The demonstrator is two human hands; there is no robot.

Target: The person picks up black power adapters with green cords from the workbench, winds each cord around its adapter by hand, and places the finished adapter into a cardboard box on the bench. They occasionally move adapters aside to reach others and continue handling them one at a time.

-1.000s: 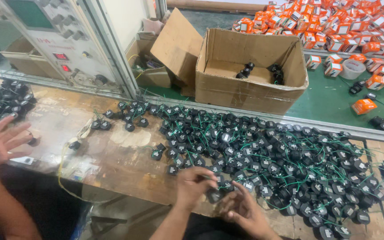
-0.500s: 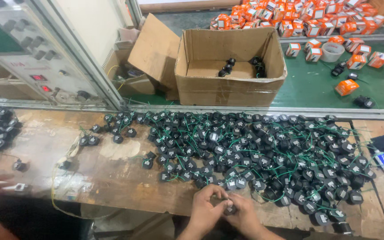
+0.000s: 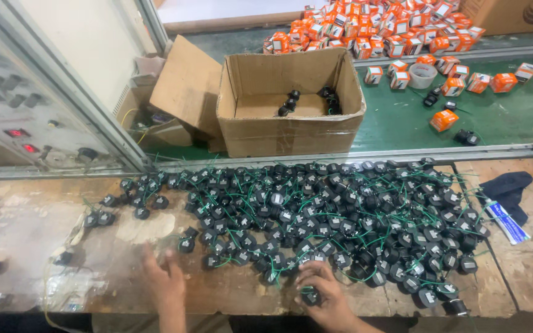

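Observation:
A wide heap of small black round parts with green wires (image 3: 340, 216) covers the worn wooden bench (image 3: 131, 290). My right hand (image 3: 323, 295) is at the heap's near edge, fingers curled around one black part (image 3: 309, 298). My left hand (image 3: 164, 277) rests apart from it to the left, fingers spread on the bare bench and holding nothing. The closest loose part (image 3: 186, 244) lies just beyond its fingertips.
Behind the heap stands an open cardboard box (image 3: 291, 132) with a few black parts inside. Many small orange boxes (image 3: 390, 31) and a tape roll (image 3: 422, 74) lie on the green surface beyond. A control panel (image 3: 13, 111) stands far left. A dark cloth (image 3: 508, 186) lies at right.
Both hands were together on one part. My left hand has since let go and moved left onto the bench, while my right hand keeps the part.

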